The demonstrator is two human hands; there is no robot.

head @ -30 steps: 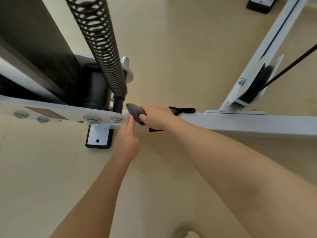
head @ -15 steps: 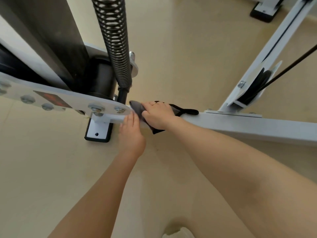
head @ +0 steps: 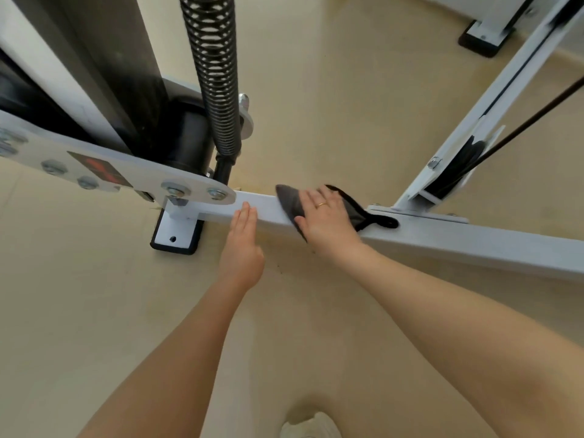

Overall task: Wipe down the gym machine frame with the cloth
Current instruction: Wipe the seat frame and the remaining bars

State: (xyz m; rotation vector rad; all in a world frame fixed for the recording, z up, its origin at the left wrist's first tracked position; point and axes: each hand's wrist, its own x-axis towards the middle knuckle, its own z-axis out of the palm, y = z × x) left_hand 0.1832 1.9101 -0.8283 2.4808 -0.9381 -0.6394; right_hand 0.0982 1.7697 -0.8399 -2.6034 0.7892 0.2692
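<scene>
Her right hand [head: 325, 219] lies flat, fingers spread, pressing the grey cloth [head: 290, 200] onto the white frame bar [head: 458, 241]. The left hand [head: 243, 245], fingers straight and together, touches the bar just beside it, grasping nothing.

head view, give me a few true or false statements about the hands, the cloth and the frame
1. The right hand presses the grey cloth flat on the white frame beam. True.
2. The left hand holds the cloth. False: its straight fingers rest on the beam, apart from the cloth.
3. A black coil spring stands beyond the beam, left of the cloth. True.
4. The gold ring sits on the left hand. False: it is on the right hand.
</scene>
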